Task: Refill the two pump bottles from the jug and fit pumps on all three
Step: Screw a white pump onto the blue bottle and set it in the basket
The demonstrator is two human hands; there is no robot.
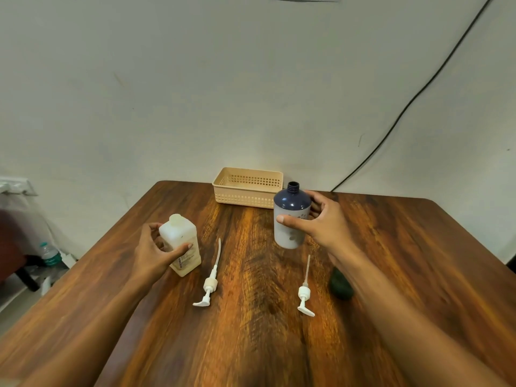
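Observation:
My left hand (pixel 156 251) grips a white square bottle (pixel 183 241) with an open neck, standing tilted on the wooden table (pixel 251 331). My right hand (pixel 321 222) wraps around a round bottle (pixel 290 219) with a dark blue top, grey body and open neck. Two white pumps lie flat on the table: one pump (pixel 209 286) near the white bottle, the other pump (pixel 305 291) below the round bottle. A dark green object (pixel 339 286) lies partly hidden under my right forearm.
A beige plastic basket (pixel 247 188) stands at the table's far edge against the wall. A black cable (pixel 405 107) runs down the wall at the right. A water bottle (pixel 50 255) stands on the floor at the left.

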